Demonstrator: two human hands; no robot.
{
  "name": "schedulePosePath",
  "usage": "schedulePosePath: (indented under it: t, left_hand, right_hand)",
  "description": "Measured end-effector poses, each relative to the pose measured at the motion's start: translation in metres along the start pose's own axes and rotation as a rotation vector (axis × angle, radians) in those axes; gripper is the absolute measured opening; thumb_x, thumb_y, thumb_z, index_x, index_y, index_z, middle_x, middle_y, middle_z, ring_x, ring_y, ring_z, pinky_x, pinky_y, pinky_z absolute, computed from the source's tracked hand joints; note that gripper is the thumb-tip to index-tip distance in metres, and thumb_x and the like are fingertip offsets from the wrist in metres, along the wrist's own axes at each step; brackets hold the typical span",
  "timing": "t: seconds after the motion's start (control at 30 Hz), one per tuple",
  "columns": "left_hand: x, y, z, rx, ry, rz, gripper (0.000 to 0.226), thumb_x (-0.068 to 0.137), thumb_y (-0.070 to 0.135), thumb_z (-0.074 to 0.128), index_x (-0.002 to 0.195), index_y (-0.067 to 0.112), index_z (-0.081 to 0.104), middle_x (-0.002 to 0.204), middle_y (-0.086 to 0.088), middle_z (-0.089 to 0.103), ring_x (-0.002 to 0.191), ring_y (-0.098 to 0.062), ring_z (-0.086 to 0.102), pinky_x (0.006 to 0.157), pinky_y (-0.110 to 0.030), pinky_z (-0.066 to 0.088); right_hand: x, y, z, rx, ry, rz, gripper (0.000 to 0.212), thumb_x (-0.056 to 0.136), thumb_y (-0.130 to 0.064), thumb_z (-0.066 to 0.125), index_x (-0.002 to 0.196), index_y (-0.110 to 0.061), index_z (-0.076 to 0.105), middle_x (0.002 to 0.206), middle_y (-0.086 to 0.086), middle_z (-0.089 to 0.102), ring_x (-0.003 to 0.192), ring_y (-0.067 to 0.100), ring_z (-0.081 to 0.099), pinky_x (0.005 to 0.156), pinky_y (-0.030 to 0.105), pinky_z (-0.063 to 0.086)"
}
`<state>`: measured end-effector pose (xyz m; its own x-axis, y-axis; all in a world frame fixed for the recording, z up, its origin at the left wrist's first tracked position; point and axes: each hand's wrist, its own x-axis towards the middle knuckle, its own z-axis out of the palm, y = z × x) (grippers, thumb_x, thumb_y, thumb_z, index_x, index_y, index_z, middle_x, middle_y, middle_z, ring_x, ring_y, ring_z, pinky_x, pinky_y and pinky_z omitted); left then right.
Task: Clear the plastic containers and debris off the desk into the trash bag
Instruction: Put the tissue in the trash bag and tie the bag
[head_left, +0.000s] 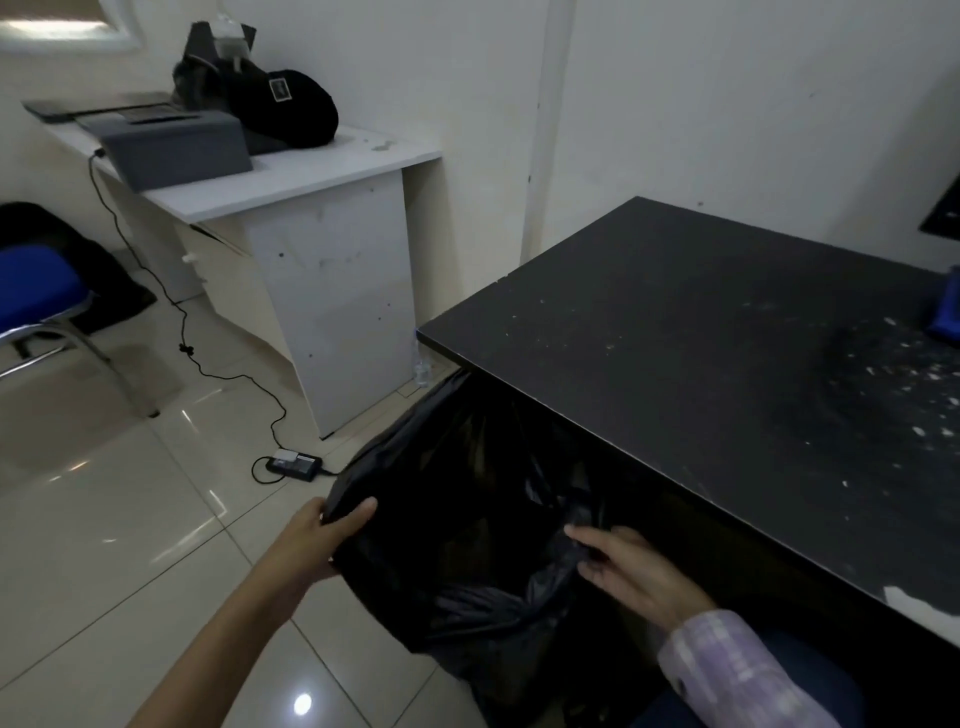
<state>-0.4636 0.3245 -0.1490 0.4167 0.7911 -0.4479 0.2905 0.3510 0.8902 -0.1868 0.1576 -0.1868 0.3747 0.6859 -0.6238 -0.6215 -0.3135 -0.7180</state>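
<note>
Black trash bag (467, 519), thin glossy film in soft crumpled folds, hangs open beside the near edge of the black desk (701, 338), its mouth just below the desktop and its body reaching the pale tiled floor (130, 519). The left hand (322, 540) grips the far side of the rim, thumb over the film and fingers curled beneath. The right hand (634, 571) holds the desk-side rim, fingers bent into the gathered plastic; how tight that hold is cannot be told. No plastic containers show on the visible desktop. Pale debris (914, 395), small flakes and specks, lies scattered over the matte, scuffed surface well to the right of the bag.

Risks, as judged: the slick film may slip from either hand and let the mouth collapse, so swept flakes fall onto the tiles; the mouth sits away from the crumbs, so a long sweep could scatter them; the thin film could snag on the chipped desk edge and tear.

Beyond stand a white desk (311, 176) bearing a grey box (176, 150) and a black cap (285, 104), and a blue chair (36, 286).
</note>
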Motion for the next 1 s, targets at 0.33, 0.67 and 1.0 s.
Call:
schedulePosePath:
  t: [0.33, 0.67, 1.0]
  left_hand:
    - [0.009, 0.012, -0.005, 0.364, 0.313, 0.524, 0.020, 0.070, 0.002, 0.078, 0.085, 0.013, 0.070, 0.073, 0.011, 0.066, 0.073, -0.007, 0.063, 0.059, -0.011, 0.044]
    - [0.006, 0.025, 0.030, 0.176, 0.103, 0.876, 0.054, 0.067, 0.016, 0.076, 0.115, 0.035, 0.062, 0.139, 0.004, 0.048, 0.131, -0.009, 0.041, 0.102, -0.028, 0.041]
    - [0.010, 0.051, 0.087, -0.676, -0.275, 0.514, 0.044, 0.086, 0.031, 0.058, 0.095, -0.011, 0.066, 0.119, -0.020, 0.065, 0.121, -0.032, 0.055, 0.105, -0.044, 0.039]
  right_hand:
    - [-0.003, -0.029, -0.015, -0.120, -0.003, -0.144, 0.054, 0.080, 0.006, 0.067, 0.129, 0.003, 0.044, 0.086, 0.005, 0.073, 0.079, 0.016, 0.070, 0.065, 0.026, 0.056]
    - [-0.013, -0.026, 0.005, -0.494, 0.233, -0.532, 0.024, 0.073, -0.033, 0.078, 0.088, -0.039, 0.059, 0.095, -0.014, 0.063, 0.092, 0.007, 0.059, 0.086, 0.025, 0.041]
    - [-0.005, -0.028, 0.048, -0.319, 0.037, -0.689, 0.021, 0.088, -0.025, 0.063, 0.109, -0.029, 0.061, 0.106, -0.021, 0.064, 0.104, -0.002, 0.060, 0.095, 0.020, 0.044]
